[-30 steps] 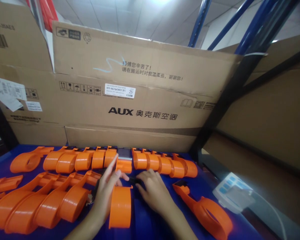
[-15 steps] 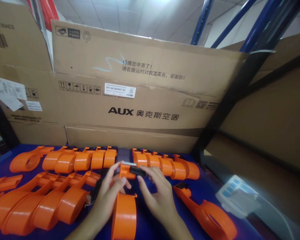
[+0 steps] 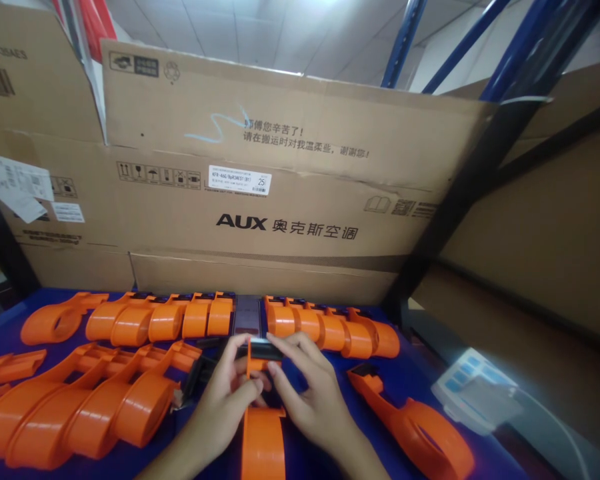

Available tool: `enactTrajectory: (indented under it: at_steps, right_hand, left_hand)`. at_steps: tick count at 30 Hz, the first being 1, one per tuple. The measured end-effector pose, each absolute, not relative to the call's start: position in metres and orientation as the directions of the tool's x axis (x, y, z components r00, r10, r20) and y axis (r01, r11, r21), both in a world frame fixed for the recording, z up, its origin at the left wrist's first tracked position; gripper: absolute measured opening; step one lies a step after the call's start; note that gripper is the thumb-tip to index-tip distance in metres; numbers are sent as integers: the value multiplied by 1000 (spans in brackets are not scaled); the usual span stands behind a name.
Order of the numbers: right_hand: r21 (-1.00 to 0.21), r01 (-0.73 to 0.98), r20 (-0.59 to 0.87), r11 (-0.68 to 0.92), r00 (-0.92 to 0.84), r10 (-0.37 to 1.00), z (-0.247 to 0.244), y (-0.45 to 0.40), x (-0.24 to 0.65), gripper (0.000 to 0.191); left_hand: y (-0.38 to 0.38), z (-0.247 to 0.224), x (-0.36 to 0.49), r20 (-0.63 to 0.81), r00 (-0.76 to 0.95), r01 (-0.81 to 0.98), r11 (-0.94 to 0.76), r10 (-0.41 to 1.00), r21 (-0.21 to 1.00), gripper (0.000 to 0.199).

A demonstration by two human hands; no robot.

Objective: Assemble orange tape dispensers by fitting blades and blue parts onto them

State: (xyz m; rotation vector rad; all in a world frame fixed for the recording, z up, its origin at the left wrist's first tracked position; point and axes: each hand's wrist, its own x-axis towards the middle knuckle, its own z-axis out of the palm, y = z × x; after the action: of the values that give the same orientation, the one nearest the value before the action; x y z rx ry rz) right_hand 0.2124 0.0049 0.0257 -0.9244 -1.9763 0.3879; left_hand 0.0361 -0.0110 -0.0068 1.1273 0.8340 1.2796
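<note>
Nearest: the glossy orange plastic frame with a broad ring-shaped drum (image 3: 264, 443), held up over the blue, smooth-looking worktop (image 3: 415, 367), drum toward the wearer. The left hand (image 3: 229, 397) pinches its far head between thumb and curled fingers. The right hand (image 3: 311, 393) has thumb and forefinger closed about the black cylindrical roller (image 3: 271, 351) at that head (contact of the remaining fingers: cannot tell).

Handling, estimated: light, stiff, somewhat slippery on the curved drum; narrow head is the better hold. Thin edges might flex or crack if forced.

Left of the hands: overlapping glossy orange ring-ended plastic frames (image 3: 97, 417), plus loose black parts (image 3: 195, 377), shape unclear. Right: a single orange looped plastic frame (image 3: 407, 427) on its side.

Farther: a back row of orange plastic drums (image 3: 196, 319), with a flat dark grey rectangular object (image 3: 247, 317) in its gap. Behind: creased matte brown cardboard panel (image 3: 300, 267).
</note>
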Motion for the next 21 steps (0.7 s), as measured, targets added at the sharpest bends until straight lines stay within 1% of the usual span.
enactTrajectory:
  at_steps: [2, 3, 5, 6, 7, 9, 10, 12, 14, 16, 18, 21]
  right_hand:
    - [-628, 419, 571, 656, -326, 754, 28, 7, 217, 42]
    - [-655, 416, 565, 631, -285, 775, 29, 9, 221, 39]
    - [-710, 463, 545, 530, -114, 830, 29, 17, 232, 34]
    - [-730, 521, 515, 442, -4, 857, 28, 21, 238, 37]
    - [-724, 599, 480, 342, 81, 874, 27, 26, 245, 44]
    - [-620, 767, 353, 165, 85, 932, 25, 34, 255, 53]
    - [-531, 843, 279, 85, 78, 957, 24, 36, 258, 55]
    - [-394, 919, 176, -4, 80, 981, 21, 39, 262, 50]
    - [-342, 939, 137, -31, 83, 987, 17, 39, 261, 44]
    - [-336, 941, 122, -23, 68, 990, 13, 38, 259, 40]
    - [-344, 939, 107, 7, 32, 994, 9, 39, 256, 38]
    - [-391, 916, 103, 86, -49, 993, 6, 41, 252, 41]
  left_hand:
    - [-8, -6, 36, 100, 149, -324, -47, 984, 945, 50]
    - [-6, -5, 36, 89, 149, -339, -33, 985, 940, 48]
    - [-2, -3, 34, 58, 144, -370, 0, 988, 929, 46]
    - [-1, -3, 33, 42, 147, -382, 18, 988, 924, 47]
    - [0, -3, 32, 28, 149, -392, 33, 988, 919, 47]
    - [0, -4, 31, 10, 147, -400, 50, 989, 915, 50]
    - [0, -5, 31, 7, 143, -403, 51, 990, 914, 51]
    - [-1, -7, 32, 7, 130, -410, 47, 992, 911, 52]
    - [-2, -8, 33, 10, 127, -410, 44, 992, 911, 52]
    - [-2, -8, 33, 13, 128, -407, 41, 992, 913, 53]
    - [-1, -7, 33, 16, 128, -406, 38, 992, 913, 54]
    - [0, -5, 33, 17, 126, -407, 36, 992, 913, 55]
